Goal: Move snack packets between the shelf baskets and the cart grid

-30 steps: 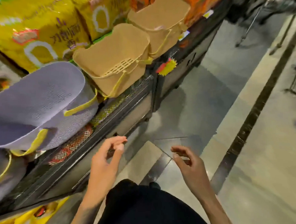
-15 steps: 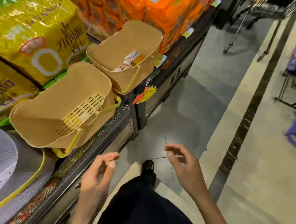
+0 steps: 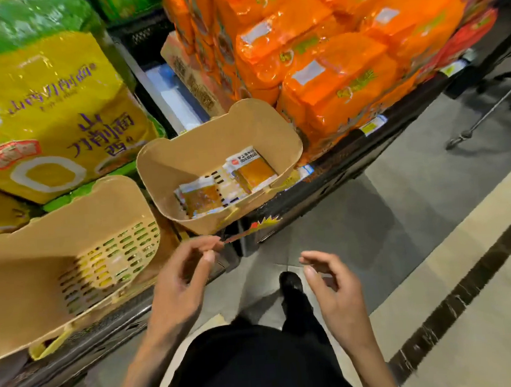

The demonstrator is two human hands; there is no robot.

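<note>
Lying flat in the tan basket (image 3: 173, 165): orange, white-edged snack packets (image 3: 254, 174).

I saw two tan baskets. The far basket (image 3: 212, 136) at twelve o'clock had plain walls, and the near basket (image 3: 39, 264) at nine o'clock had a slotted base with yellow and green showing through. The snack packets (image 3: 254, 172) in the far one were amber with white edges, one label bearing a red dot. At ten o'clock the big bags (image 3: 52, 115) were yellow with purple script. At one o'clock the packs (image 3: 339, 67) were orange with white labels. The floor (image 3: 397, 215) was grey tile, crossed by a dark veined strip (image 3: 461, 295).
</note>
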